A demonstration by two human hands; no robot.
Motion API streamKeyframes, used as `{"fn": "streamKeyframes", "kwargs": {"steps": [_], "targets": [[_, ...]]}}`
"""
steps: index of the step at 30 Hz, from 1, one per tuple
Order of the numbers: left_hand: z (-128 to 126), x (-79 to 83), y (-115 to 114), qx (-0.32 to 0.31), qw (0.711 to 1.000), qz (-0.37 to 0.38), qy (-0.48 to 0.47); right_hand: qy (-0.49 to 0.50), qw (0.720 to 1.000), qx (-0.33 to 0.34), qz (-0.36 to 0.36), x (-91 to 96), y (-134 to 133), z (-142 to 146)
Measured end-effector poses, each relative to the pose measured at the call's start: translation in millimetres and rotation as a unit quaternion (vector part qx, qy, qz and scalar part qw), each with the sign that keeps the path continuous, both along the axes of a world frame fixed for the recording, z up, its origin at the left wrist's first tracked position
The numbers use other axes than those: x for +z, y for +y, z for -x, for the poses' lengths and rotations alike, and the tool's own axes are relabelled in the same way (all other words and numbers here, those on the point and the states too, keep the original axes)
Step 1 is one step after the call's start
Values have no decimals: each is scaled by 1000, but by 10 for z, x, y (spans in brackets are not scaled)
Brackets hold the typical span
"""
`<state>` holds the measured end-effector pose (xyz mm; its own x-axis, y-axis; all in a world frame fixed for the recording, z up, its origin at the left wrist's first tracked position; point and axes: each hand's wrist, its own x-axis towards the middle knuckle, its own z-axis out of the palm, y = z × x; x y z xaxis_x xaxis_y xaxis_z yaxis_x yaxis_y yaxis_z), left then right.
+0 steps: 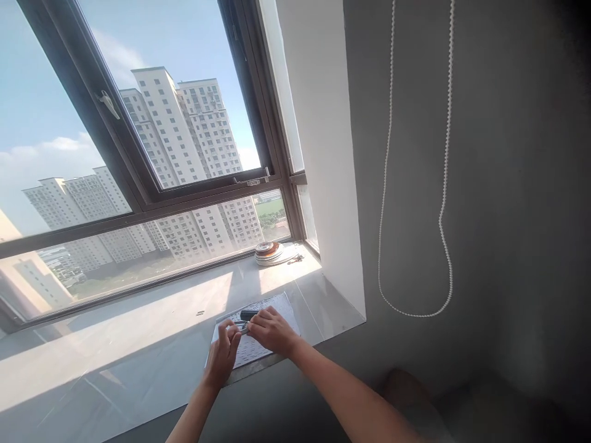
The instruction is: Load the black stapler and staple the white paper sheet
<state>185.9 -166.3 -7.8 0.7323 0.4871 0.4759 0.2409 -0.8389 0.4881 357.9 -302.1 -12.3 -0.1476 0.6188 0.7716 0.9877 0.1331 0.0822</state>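
My left hand (224, 351) is closed, its thumb and fingers pinching the silvery, curved end of a small black-and-metal object (244, 326). From the other side my right hand (273, 332) grips the same object, its fingers curled over the dark part. Its exact kind is hard to make out, since the fingers cover much of it. Beneath both hands lies a white printed sheet (286, 307) with rows of dark marks, near the sill's front edge. Two tiny dark strips (200, 313) rest on the sill, left of the sheet.
A stack of round, flat items (268, 252) stands in the sill's far corner, with a small dark bunch (295, 259) beside it. The window frame (148, 206) borders the pale sill (152, 332). A beaded blind chain (447, 154) hangs along the grey wall at right.
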Motion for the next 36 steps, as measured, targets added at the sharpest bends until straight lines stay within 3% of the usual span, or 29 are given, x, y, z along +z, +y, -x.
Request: {"fn": "streamKeyframes", "kwargs": {"steps": [3,7,12,14,17,20,24,29,33,36], "targets": [[23,23,-2,79,994,-23,-65,91,995,-33,-17,15,-16,-4],[27,59,-25,122,989,-30,-76,177,981,-44,-70,54,-114,-45],[-5,75,-48,125,990,-24,-58,264,949,-114,-127,149,-407,-578],[-23,73,-47,122,991,-21,-48,286,935,-186,-93,186,-506,-917],[-35,58,-34,116,993,-29,-21,319,897,-302,54,170,-553,-1345],[-36,39,-17,121,992,-32,-6,330,867,-339,153,70,-496,-1558],[-56,41,-21,135,990,-33,1,316,860,-351,192,-22,-438,-1593],[-42,80,24,164,986,-27,-13,313,859,-351,203,22,-512,-1531],[93,88,323,184,981,-41,53,304,866,-341,202,-19,-530,-1450],[187,87,696,248,964,-49,80,255,884,-341,195,-54,-521,-1378]]}}
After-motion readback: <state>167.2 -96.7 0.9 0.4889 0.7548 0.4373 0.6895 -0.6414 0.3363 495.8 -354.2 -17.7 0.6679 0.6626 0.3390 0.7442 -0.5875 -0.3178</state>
